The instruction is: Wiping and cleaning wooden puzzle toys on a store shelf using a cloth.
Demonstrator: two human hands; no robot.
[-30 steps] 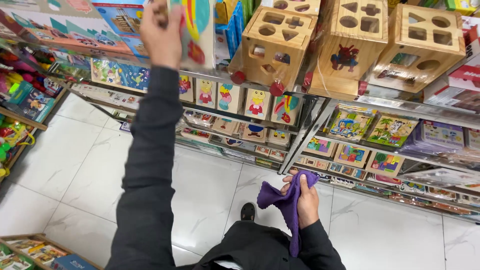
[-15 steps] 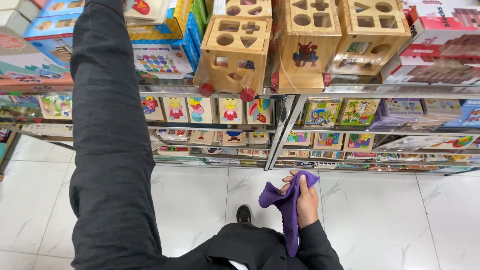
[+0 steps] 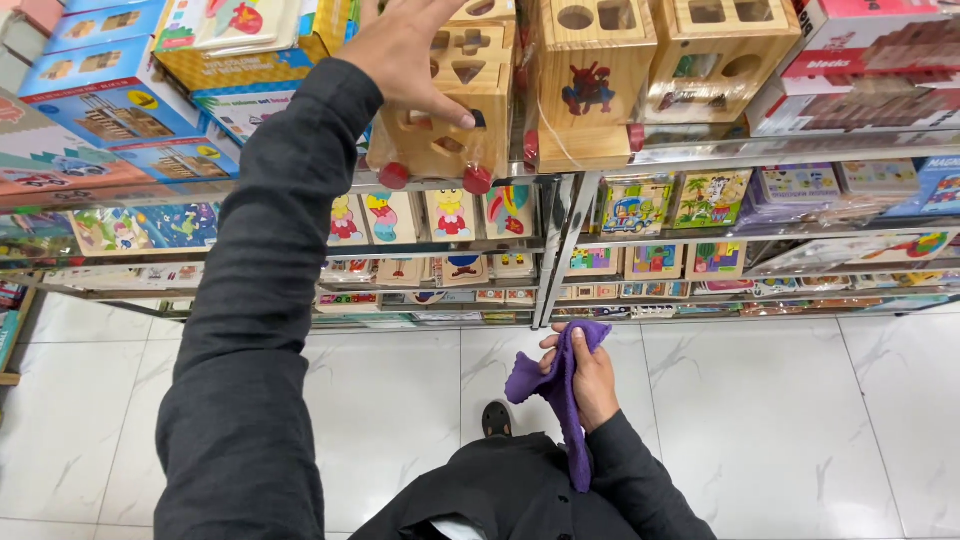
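Left hand raised to the top shelf, fingers spread apart over the top of a wooden shape-sorter box; fingertips touch its face, no closed grip visible. The box sits at the shelf's front edge on red wheels, beside two similar wooden boxes. Right hand held low near the waist, fingers clamped on a purple cloth that hangs down.

Risk, as judged: the box is wheeled and at the edge, so a push from the open hand could roll it off onto the tiled floor. Plastic wrap may make the surface slippery. Neighbouring boxes stand close and could be knocked.
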